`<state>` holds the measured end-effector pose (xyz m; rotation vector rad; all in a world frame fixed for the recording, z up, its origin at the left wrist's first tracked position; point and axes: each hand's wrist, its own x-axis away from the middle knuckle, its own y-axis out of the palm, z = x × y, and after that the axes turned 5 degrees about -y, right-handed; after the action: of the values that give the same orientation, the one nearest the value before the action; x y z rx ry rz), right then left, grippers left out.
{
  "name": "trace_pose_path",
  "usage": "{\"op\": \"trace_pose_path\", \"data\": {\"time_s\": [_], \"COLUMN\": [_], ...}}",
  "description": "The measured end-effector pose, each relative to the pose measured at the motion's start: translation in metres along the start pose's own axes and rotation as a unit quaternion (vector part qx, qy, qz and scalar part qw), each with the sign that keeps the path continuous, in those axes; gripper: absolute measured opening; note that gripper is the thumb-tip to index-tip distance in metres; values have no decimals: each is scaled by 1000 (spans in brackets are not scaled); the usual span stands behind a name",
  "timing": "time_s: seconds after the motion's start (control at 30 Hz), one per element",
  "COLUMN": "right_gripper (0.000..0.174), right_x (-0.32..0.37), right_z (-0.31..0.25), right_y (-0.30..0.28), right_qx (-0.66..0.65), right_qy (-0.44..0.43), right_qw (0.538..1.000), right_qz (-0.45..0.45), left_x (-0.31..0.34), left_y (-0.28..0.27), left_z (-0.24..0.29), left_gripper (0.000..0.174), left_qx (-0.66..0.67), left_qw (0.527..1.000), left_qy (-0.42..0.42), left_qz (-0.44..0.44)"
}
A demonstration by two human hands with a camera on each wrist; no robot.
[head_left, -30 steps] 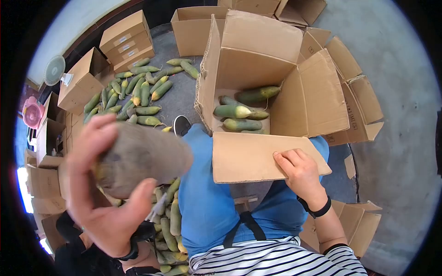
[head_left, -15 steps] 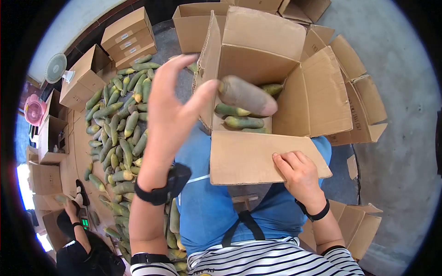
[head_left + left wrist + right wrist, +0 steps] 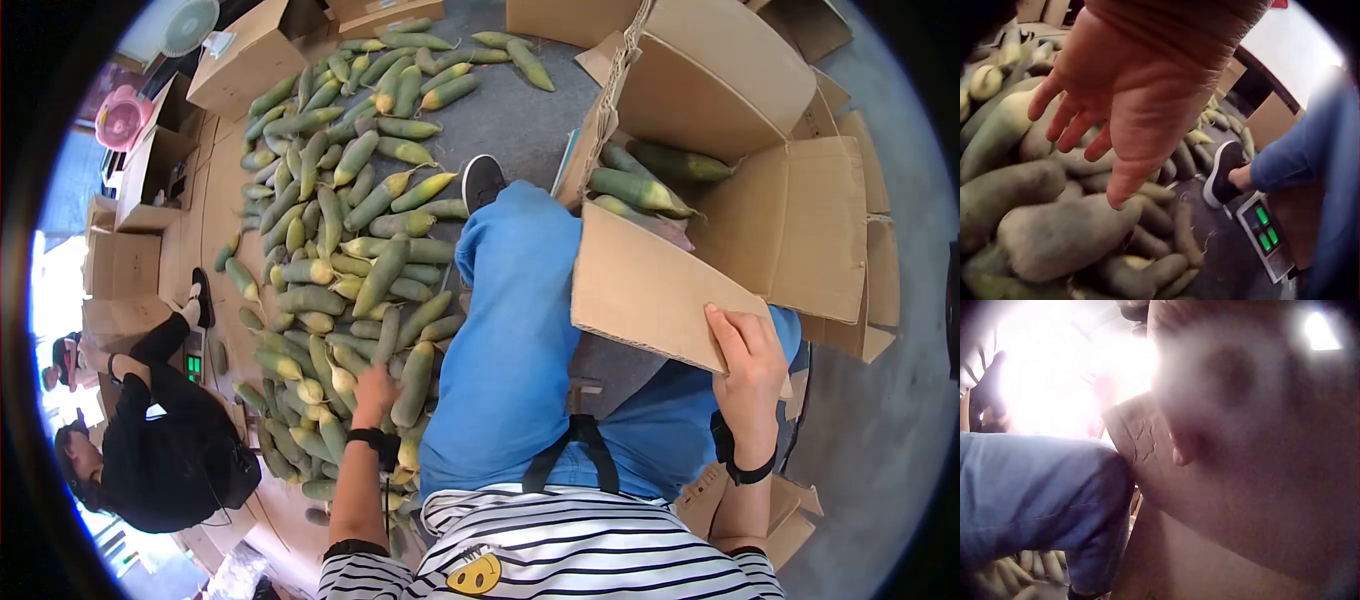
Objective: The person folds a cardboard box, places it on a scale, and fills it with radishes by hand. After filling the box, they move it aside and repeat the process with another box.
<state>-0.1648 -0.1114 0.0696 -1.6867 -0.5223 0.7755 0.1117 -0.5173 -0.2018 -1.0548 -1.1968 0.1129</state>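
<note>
Left hand [image 3: 375, 390]: bare, down among the heap of long green radishes with yellowish ends [image 3: 378, 200], left of centre in the frame. Your left wrist view shows fingers spread, grasping nothing; the thumb tip overlaps a thick grey-green radish [image 3: 1069, 237] at lower left. Contact: cannot tell.

Right hand [image 3: 750, 370]: you grip the edge of a plain brown cardboard flap [image 3: 650, 290], right of centre. Beyond it, upper right, a brown corrugated cardboard box [image 3: 750, 225] has several dark green radishes [image 3: 635, 188] lying inside, toward its left.

Handling, as I judge it: choose a radish on top, so its neighbours are less likely to roll. Close fingers and thumb round the thick middle; a tapered end would probably let it swing. Lift straight up, clear of your blue trouser leg [image 3: 510, 330]. Steady the flap without creasing it.
</note>
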Motion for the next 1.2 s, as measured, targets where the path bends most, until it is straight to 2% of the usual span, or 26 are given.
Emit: {"op": "trace_pose_path", "data": {"time_s": [0.1,0.23,0.3,0.43,0.5,0.53,0.57,0.6,0.63,0.67,0.7,0.77,0.83,0.9,0.97,1.07,1.13,1.17,1.2], "right_gripper": [47,45,44,42,39,39,37,35,35,34,33,32,31,29,29,28,28,27,27], "right_x": [-2,-5,-5,-3,-3,-3,-4,-3,-1,-1,1,2,4,4,5,4,5,6,6], "right_z": [0,-2,-1,-1,-1,-1,-1,1,3,4,5,4,4,4,4,5,5,6,7], "right_y": [1,0,1,3,3,3,3,1,1,3,4,4,4,5,6,6,7,8,8], "right_qx": [3,11,11,12,9,13,16,24,38,28,15,23,24,24,26,24,22,22,22], "right_qy": [0,-6,-9,-5,-12,-6,-12,-15,-2,-9,-16,-6,-7,-10,-12,-16,-18,-20,-21], "right_qw": [1000,1000,1000,1000,1000,1000,1000,1000,999,999,1000,999,999,999,999,999,999,999,999], "right_qz": [-1,-3,2,10,19,23,16,11,15,17,17,21,26,25,30,33,35,38,41], "left_x": [18,19,16,19,13,15,20,27,39,20,40,71,103,145,168,192,192,194,193], "left_y": [55,77,87,78,70,60,44,27,7,16,-18,-78,-142,-200,-242,-284,-286,-283,-282], "left_z": [-19,-5,2,10,3,-3,-6,-3,5,-16,0,20,50,93,128,205,257,276,285], "left_gripper": [57,64,66,63,54,54,51,49,46,48,48,53,61,71,76,78,82,73,69], "left_qx": [-55,-69,-59,-37,87,84,326,542,529,517,544,516,465,474,398,247,196,238,251], "left_qw": [998,996,994,995,993,994,938,818,834,847,834,853,858,824,805,740,699,702,700], "left_qy": [21,13,-16,-25,-72,-65,-94,-111,-98,-39,-13,73,208,294,415,586,633,624,612], "left_qz": [19,60,86,87,26,29,-63,-158,-125,-119,-94,-22,65,103,146,218,268,247,271]}}
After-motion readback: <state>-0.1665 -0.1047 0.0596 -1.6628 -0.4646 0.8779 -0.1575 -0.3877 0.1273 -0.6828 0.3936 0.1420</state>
